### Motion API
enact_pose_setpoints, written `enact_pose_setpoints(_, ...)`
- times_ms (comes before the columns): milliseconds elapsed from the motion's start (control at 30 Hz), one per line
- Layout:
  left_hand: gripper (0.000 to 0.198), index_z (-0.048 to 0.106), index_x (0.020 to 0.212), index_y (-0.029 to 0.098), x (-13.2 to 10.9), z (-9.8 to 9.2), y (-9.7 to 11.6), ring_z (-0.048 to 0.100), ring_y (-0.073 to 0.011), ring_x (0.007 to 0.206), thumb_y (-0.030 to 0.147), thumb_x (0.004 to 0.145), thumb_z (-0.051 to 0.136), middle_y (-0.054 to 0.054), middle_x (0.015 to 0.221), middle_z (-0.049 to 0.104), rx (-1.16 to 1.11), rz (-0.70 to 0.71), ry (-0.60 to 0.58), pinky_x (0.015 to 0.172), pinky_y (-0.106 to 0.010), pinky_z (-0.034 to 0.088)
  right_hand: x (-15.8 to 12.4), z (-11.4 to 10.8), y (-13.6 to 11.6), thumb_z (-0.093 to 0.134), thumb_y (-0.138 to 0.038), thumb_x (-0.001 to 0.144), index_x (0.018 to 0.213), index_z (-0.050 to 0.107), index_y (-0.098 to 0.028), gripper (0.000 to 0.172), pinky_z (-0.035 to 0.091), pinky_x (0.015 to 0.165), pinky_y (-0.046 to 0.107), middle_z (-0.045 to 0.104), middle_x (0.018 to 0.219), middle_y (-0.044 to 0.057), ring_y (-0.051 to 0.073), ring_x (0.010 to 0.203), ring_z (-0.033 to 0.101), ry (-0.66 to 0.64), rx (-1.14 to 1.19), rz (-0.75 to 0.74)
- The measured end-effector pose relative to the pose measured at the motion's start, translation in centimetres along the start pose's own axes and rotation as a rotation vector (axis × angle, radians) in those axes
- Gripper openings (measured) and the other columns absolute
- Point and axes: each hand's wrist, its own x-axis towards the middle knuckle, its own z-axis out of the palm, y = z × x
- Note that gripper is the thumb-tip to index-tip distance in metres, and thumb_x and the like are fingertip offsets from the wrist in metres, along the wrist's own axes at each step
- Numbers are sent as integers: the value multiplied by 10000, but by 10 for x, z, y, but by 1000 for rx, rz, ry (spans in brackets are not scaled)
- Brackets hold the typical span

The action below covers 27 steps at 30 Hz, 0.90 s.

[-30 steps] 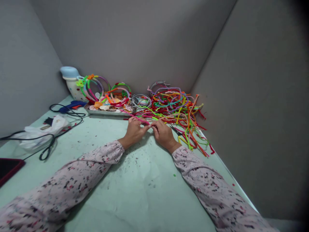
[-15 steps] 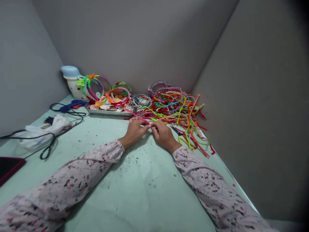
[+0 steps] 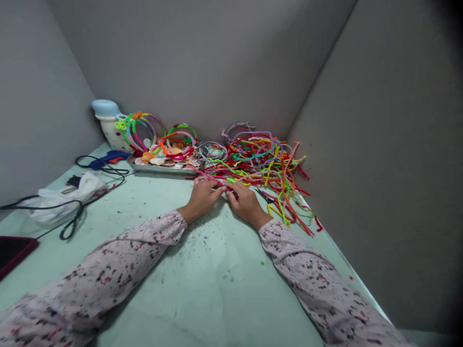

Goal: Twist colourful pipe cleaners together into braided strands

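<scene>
My left hand (image 3: 204, 193) and my right hand (image 3: 243, 199) meet over the table, fingertips almost touching. Between them runs a bright pink pipe cleaner (image 3: 206, 175), pinched by both. Its upper end slants up to the left, towards the tray. Most of the stretch at the fingertips is covered by my fingers. Just behind my hands lies a tangled heap of coloured pipe cleaners (image 3: 258, 149). To the right of my right hand rest scissors (image 3: 265, 195) with dark blades, partly under loose strands.
A metal tray (image 3: 164, 169) of shells and wrapped hoops (image 3: 144, 132) stands at the back, beside a white bottle (image 3: 111, 130) with a blue lid. On the left lie a black cable (image 3: 80, 207), a plastic bag (image 3: 68, 197) and a dark red-edged device (image 3: 16, 253). Walls enclose the table.
Both hands stay nearly in place, still on the pink pipe cleaner. My fingertips have shifted very slightly; nothing else has visibly moved.
</scene>
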Motion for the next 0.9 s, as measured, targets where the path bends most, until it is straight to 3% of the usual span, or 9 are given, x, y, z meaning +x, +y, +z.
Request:
enact_pose_setpoints(233,273,692,748,197,0,0,0,623,-200,818,370,874,522,-35,783,728,-12,-1,-2,905,-398,362,-2,2,2,460,-236,938,965,620,-197,167,476,751,312,653,936,70,189,854,595,-24,-47,17)
enact_pose_setpoints(700,250,676,707,194,1,2,-2,622,-203,808,335,848,525,-37,759,713,-11,7,-35,885,-394,389,-3,0,-1,462,-232,944,926,601,-196,146,425,694,279,626,903,62,179,826,572,-57,-132,-21)
enact_pose_setpoints(900,253,668,667,185,2,2,-3,602,-186,739,313,836,531,-28,701,686,-56,-6,-54,809,-355,426,-4,1,0,437,-259,963,926,598,-197,176,413,677,274,617,878,60,177,806,567,-61,-178,-53)
